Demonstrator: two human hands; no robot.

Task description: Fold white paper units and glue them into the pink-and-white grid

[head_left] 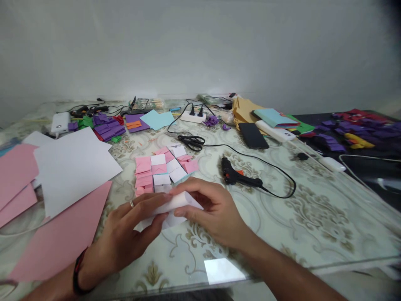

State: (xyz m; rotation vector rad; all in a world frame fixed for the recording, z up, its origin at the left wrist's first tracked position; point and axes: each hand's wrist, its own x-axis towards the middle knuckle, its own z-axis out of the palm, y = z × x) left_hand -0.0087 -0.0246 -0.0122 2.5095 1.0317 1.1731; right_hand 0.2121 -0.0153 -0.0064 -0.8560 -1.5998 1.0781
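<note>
Between my two hands a small sheet of white paper is bent over into a loose roll near the table's front. My left hand pinches its left part between thumb and fingers. On the other side, my right hand grips the right end, thumb below and fingers above. Just beyond my fingers lie several small folded pink and white paper pieces, partly hidden by my hands. A black glue gun lies to the right, and black-handled scissors rest behind the folded pieces.
White sheets and pink sheets spread over the left side. A power strip with plugs stands at the back, its cable looping rightward. A phone and envelopes lie back right. Purple folded pieces sit back left.
</note>
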